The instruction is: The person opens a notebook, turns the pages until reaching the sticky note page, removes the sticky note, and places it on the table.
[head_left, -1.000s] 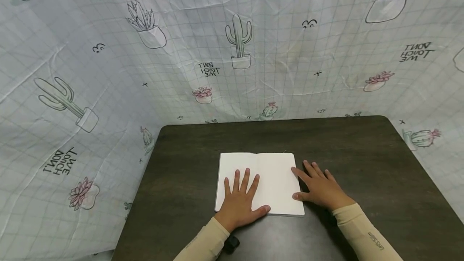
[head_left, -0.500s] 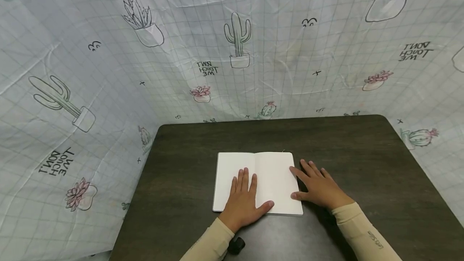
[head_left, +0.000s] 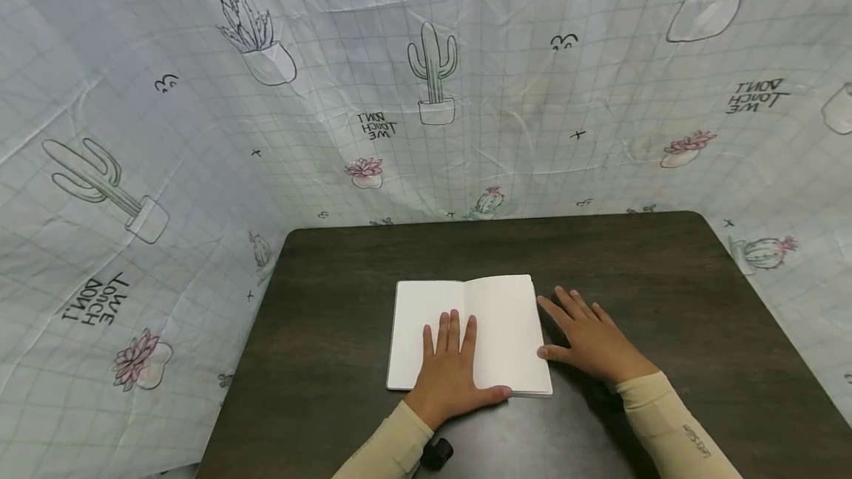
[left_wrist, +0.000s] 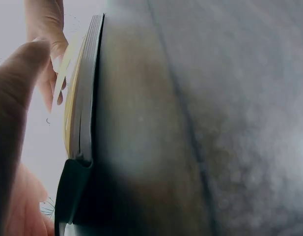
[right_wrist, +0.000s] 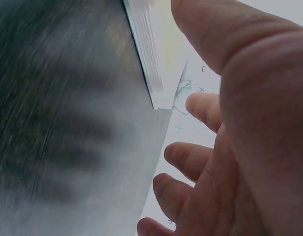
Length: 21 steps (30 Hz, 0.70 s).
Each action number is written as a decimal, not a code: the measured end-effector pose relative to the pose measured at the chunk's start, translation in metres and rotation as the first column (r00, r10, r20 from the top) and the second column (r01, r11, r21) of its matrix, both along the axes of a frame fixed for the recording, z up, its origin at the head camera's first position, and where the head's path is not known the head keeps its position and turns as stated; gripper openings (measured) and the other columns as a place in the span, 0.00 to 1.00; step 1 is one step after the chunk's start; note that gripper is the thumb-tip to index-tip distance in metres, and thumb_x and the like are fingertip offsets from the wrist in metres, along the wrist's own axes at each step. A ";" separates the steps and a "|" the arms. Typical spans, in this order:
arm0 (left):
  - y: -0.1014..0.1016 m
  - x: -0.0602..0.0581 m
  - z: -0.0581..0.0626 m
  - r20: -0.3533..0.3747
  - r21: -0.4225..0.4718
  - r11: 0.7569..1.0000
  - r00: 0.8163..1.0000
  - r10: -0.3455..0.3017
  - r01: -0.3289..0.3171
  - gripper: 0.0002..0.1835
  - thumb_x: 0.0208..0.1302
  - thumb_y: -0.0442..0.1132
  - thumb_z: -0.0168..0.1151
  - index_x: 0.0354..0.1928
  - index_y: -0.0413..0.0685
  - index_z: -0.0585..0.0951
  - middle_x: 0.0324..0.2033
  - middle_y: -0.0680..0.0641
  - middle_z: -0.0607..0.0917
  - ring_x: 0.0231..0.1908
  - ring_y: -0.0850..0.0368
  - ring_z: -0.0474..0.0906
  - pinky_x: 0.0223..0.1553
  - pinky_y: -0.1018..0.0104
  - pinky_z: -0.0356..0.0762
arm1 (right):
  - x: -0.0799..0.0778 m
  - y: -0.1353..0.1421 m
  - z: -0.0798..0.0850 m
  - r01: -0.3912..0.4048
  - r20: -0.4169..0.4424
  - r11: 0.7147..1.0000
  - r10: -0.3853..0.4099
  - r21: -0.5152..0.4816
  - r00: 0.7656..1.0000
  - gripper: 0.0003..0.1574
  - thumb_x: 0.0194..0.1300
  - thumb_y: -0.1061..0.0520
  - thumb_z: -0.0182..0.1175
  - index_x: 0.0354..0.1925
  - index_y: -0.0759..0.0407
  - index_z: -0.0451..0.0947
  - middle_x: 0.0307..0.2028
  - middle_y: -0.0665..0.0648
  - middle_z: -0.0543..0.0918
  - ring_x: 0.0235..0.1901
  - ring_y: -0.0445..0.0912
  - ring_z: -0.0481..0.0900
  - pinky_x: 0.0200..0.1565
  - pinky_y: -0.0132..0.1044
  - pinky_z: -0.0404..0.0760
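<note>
An open notebook (head_left: 506, 338) with blank white pages lies on the dark table. My left hand (head_left: 447, 379) rests flat across its lower middle, fingers spread over the left page and gutter, thumb along the bottom edge. At the right edge, my right hand (head_left: 594, 342) has its index fingertip and thumb tip right at the page border, the other fingers extended over the table. The left wrist view shows the page block (left_wrist: 85, 98) side-on above a dark cover, with a leaf (left_wrist: 63, 73) standing up by the right fingers. In the right wrist view the thumb (right_wrist: 205, 34) is close to the notebook's corner.
The dark wooden table (head_left: 339, 301) has rounded far corners. A light cloth (head_left: 532, 94) with cactus drawings hangs behind it and along both sides. A small black device (head_left: 437, 454) sits beneath the left wrist.
The right index finger and thumb have drawn slightly away from the page face to its edge, and the right page's upper corner has risen a little. The left hand has shifted slightly to the right.
</note>
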<state>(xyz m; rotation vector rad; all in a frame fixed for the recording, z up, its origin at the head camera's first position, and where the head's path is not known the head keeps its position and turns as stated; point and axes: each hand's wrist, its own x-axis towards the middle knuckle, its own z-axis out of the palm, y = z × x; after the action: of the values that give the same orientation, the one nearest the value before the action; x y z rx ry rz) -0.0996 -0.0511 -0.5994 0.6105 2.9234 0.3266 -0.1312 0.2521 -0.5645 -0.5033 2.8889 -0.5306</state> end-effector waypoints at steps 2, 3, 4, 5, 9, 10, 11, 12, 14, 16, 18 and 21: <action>0.000 0.001 0.000 -0.006 -0.016 1.000 1.000 -0.001 0.001 0.74 0.53 0.95 0.41 0.89 0.50 0.46 0.87 0.35 0.44 0.86 0.38 0.37 0.81 0.29 0.41 | 0.000 0.001 0.001 0.001 0.003 1.000 -0.001 0.000 1.000 0.64 0.67 0.23 0.66 0.86 0.51 0.58 0.84 0.71 0.54 0.82 0.73 0.51 0.74 0.78 0.50; 0.000 0.001 0.000 -0.009 -0.021 1.000 1.000 -0.001 0.001 0.75 0.52 0.95 0.43 0.89 0.50 0.46 0.87 0.35 0.44 0.86 0.38 0.37 0.80 0.29 0.41 | 0.000 0.001 0.001 -0.001 0.000 1.000 0.001 0.003 1.000 0.63 0.67 0.23 0.66 0.86 0.51 0.58 0.84 0.71 0.54 0.82 0.73 0.51 0.74 0.79 0.51; 0.000 0.001 0.000 -0.011 -0.025 1.000 1.000 -0.001 0.001 0.75 0.51 0.95 0.44 0.89 0.50 0.46 0.87 0.35 0.44 0.86 0.38 0.37 0.80 0.29 0.41 | 0.000 0.001 0.001 0.000 0.001 1.000 0.000 0.004 1.000 0.63 0.67 0.23 0.66 0.86 0.51 0.58 0.84 0.71 0.54 0.82 0.73 0.51 0.74 0.78 0.50; 0.000 0.001 0.000 -0.015 -0.028 1.000 1.000 -0.002 0.001 0.76 0.51 0.96 0.45 0.89 0.50 0.45 0.87 0.35 0.44 0.86 0.38 0.37 0.80 0.29 0.41 | 0.001 0.001 0.002 -0.001 -0.001 1.000 0.001 0.007 1.000 0.63 0.67 0.23 0.65 0.86 0.51 0.58 0.84 0.71 0.54 0.82 0.73 0.51 0.74 0.78 0.51; 0.001 0.002 0.000 -0.031 -0.031 1.000 0.999 -0.006 0.005 0.77 0.49 0.95 0.49 0.89 0.51 0.45 0.86 0.35 0.45 0.86 0.37 0.38 0.80 0.29 0.41 | 0.001 0.002 0.003 0.002 -0.001 1.000 -0.002 0.010 1.000 0.63 0.67 0.23 0.65 0.86 0.51 0.58 0.84 0.71 0.54 0.82 0.73 0.52 0.74 0.78 0.51; 0.001 0.002 0.000 -0.035 -0.032 0.999 0.999 -0.007 0.006 0.77 0.48 0.95 0.50 0.89 0.51 0.45 0.87 0.35 0.46 0.86 0.37 0.38 0.80 0.29 0.41 | 0.001 0.002 0.003 0.003 -0.001 1.000 -0.003 0.009 1.000 0.63 0.67 0.23 0.65 0.86 0.51 0.59 0.84 0.71 0.54 0.82 0.73 0.52 0.74 0.78 0.51; 0.001 0.002 -0.001 -0.039 -0.032 0.999 0.999 -0.009 0.008 0.78 0.48 0.95 0.51 0.89 0.51 0.45 0.86 0.35 0.46 0.86 0.37 0.38 0.80 0.29 0.42 | 0.002 0.002 0.003 0.003 -0.001 1.000 -0.003 0.009 1.000 0.63 0.67 0.23 0.65 0.86 0.51 0.59 0.84 0.71 0.54 0.82 0.73 0.52 0.74 0.78 0.51; 0.001 0.002 -0.001 -0.042 -0.033 0.999 0.999 -0.011 0.010 0.78 0.47 0.95 0.52 0.89 0.51 0.45 0.86 0.35 0.46 0.86 0.37 0.39 0.80 0.29 0.42 | 0.002 0.003 0.003 0.004 -0.001 1.000 -0.004 0.011 1.000 0.62 0.68 0.23 0.65 0.86 0.51 0.59 0.84 0.71 0.54 0.82 0.73 0.52 0.74 0.78 0.51; 0.001 0.003 -0.001 -0.049 -0.035 0.999 0.999 -0.013 0.011 0.78 0.47 0.94 0.54 0.89 0.50 0.45 0.86 0.35 0.47 0.86 0.37 0.39 0.80 0.29 0.43 | 0.002 0.004 0.003 0.005 -0.003 1.000 -0.005 0.011 1.000 0.62 0.68 0.23 0.65 0.86 0.51 0.59 0.84 0.71 0.54 0.82 0.73 0.52 0.75 0.77 0.51; 0.001 0.003 -0.001 -0.051 -0.036 0.999 0.999 -0.013 0.011 0.78 0.48 0.93 0.56 0.89 0.50 0.45 0.86 0.35 0.47 0.86 0.37 0.40 0.80 0.29 0.43 | 0.003 0.005 0.002 0.006 -0.006 1.000 -0.006 0.012 1.000 0.62 0.68 0.23 0.65 0.86 0.50 0.59 0.84 0.71 0.54 0.82 0.73 0.52 0.75 0.77 0.51; 0.001 0.003 -0.001 -0.057 -0.038 0.999 0.998 -0.011 0.009 0.78 0.48 0.93 0.57 0.89 0.49 0.46 0.86 0.34 0.48 0.86 0.36 0.41 0.80 0.29 0.44 | 0.003 0.006 0.001 0.009 -0.005 1.000 -0.009 0.011 1.000 0.61 0.68 0.23 0.65 0.86 0.50 0.59 0.84 0.71 0.54 0.82 0.73 0.51 0.75 0.77 0.51; 0.002 0.003 -0.001 -0.061 -0.043 0.999 0.998 -0.008 0.005 0.77 0.50 0.92 0.57 0.89 0.48 0.46 0.86 0.34 0.48 0.86 0.36 0.42 0.80 0.29 0.45 | 0.004 0.007 0.000 0.014 0.003 1.000 -0.014 0.012 1.000 0.61 0.68 0.24 0.65 0.86 0.50 0.59 0.84 0.71 0.53 0.82 0.73 0.50 0.75 0.77 0.49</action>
<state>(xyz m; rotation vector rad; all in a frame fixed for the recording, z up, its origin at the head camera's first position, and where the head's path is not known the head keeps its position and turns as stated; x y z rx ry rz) -0.0967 -0.0489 -0.6001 0.6345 2.9770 0.2484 -0.1276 0.2588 -0.5642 -0.4810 2.8929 -0.5155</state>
